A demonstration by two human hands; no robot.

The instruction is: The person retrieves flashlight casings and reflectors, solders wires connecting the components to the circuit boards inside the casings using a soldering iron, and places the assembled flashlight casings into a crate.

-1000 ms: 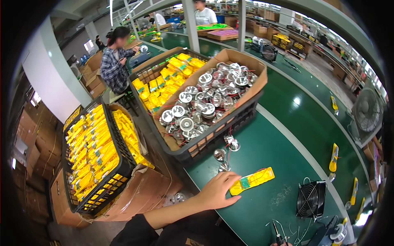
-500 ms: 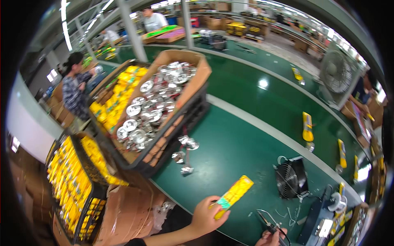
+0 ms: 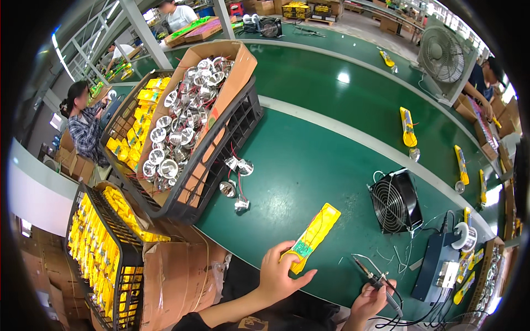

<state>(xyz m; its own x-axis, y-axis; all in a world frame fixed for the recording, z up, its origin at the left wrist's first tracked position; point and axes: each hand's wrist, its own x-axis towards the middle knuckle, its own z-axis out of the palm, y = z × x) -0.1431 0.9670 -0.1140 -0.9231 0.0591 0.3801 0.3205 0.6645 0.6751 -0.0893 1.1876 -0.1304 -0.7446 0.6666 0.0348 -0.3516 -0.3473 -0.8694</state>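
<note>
A yellow, flat, elongated plastic piece [image 3: 320, 226] with a green circuit board [image 3: 301, 248] and thin wires lies on the green tabletop before me. My left hand [image 3: 280, 273] rests its fingers on the near end, by the board, while its thumb sticks out apart from the piece. Farther right, my right hand [image 3: 371, 298] grips a soldering iron [image 3: 381, 284], its bent metal tip pointing up and left. A black cable trails from it. Several silver reflector cups with red wires [image 3: 242, 205] lie beyond my left hand.
A black crate [image 3: 182, 187] with a carton of reflectors stands at left, beside a second crate [image 3: 130, 259] of yellow pieces. At right are a small black fan [image 3: 395, 201], a soldering station [image 3: 433, 262] and a wire spool [image 3: 465, 237]. Yellow pieces lie on the green belt [image 3: 320, 83].
My left hand has brought the yellow piece down onto the tabletop, and its thumb has come away from it. The right hand, with the soldering iron, shows more fully. The view has shifted.
</note>
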